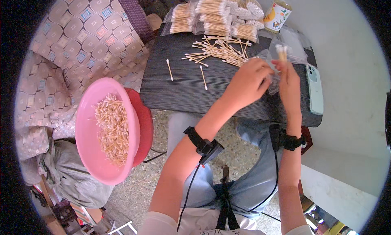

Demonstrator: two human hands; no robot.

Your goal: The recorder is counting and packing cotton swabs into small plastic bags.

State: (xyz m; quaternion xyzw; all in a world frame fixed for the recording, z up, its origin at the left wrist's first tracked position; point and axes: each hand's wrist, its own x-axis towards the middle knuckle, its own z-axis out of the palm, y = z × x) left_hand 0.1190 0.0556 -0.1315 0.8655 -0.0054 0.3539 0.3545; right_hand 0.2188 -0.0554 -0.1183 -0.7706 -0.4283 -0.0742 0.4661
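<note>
My right hand is closed around a small bundle of cotton swabs, their white tips pointing up and away from me. Beside it, my left hand has its fingers curled against a clear plastic bag, which shows between the two hands; the fingertips are partly hidden and slightly blurred. Just past my left hand lies a loose pile of cotton swabs on the dark table. Two single swabs, one cotton swab and another cotton swab, lie apart to the left.
Filled bags of swabs are stacked along the far edge, next to a bottle. More clear bags lie at the far right, with a phone nearer. Left of the table, a pink basin of swabs rests on a red stool.
</note>
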